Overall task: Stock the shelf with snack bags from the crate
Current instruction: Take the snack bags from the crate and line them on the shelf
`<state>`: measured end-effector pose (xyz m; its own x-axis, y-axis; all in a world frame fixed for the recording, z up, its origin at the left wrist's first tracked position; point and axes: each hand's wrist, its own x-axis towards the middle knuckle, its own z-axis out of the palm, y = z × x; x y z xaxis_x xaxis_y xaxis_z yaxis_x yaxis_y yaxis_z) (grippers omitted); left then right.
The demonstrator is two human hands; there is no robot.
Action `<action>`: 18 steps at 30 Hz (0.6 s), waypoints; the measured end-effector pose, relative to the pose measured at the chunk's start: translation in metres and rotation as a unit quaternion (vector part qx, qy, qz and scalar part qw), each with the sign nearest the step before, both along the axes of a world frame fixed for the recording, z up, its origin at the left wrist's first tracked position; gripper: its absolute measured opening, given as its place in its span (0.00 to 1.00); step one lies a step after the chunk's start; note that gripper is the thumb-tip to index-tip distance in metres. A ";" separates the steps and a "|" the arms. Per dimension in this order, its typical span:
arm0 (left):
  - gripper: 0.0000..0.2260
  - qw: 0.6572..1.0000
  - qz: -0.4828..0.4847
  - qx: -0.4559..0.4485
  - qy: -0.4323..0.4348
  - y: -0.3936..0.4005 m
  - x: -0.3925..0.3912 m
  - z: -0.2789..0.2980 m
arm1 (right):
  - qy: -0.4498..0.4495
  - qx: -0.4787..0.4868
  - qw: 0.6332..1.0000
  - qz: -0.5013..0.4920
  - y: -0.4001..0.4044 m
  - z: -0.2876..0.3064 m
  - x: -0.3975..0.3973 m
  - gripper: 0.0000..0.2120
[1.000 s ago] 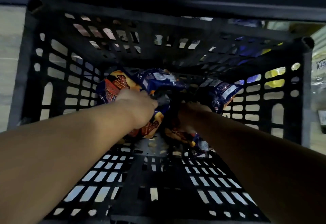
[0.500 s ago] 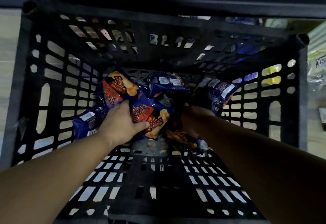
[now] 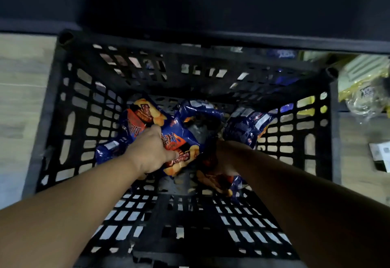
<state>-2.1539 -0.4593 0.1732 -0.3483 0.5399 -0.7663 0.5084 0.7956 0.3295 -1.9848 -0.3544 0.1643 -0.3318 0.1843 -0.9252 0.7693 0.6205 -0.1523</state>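
Here, a black lattice crate is seen from above, standing on a pale wood-grain floor, with both arms reaching down into it. At its bottom a cluster of blue and orange snack bags lies bunched toward the far half, their printed fronts crumpled and overlapping. The left hand is laid over the middle of the pile, its fingers curled down onto the bags and its thumb pressed across the orange print of one bag, so that bags are gripped beneath the palm. The right hand is sunk deep in shadow beside the left; only the wrist and the back of the hand are made out, and whether its fingers are closed on a bag cannot be told. A bag with its dark back and white label panel is tilted up just beyond that wrist, against the right wall. Outside the crate, to the right, yellow packaging and a clear wrapped item are lying on the floor.
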 end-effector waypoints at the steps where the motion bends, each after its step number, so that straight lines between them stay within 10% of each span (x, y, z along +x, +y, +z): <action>1: 0.22 1.000 -0.010 0.004 0.004 0.002 -0.001 0.007 | -0.002 -0.001 1.000 0.029 0.003 0.004 0.002 0.24; 18: 0.26 0.945 -0.217 0.075 0.234 0.039 -0.011 0.193 | 0.127 0.249 0.959 0.040 0.050 0.197 -0.017 0.25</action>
<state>-2.1648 -0.4199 0.3665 -0.3512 0.8003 -0.4860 0.8938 0.4411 0.0806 -2.0022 -0.3047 0.3618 -0.5671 0.5474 -0.6155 0.6934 0.7206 0.0020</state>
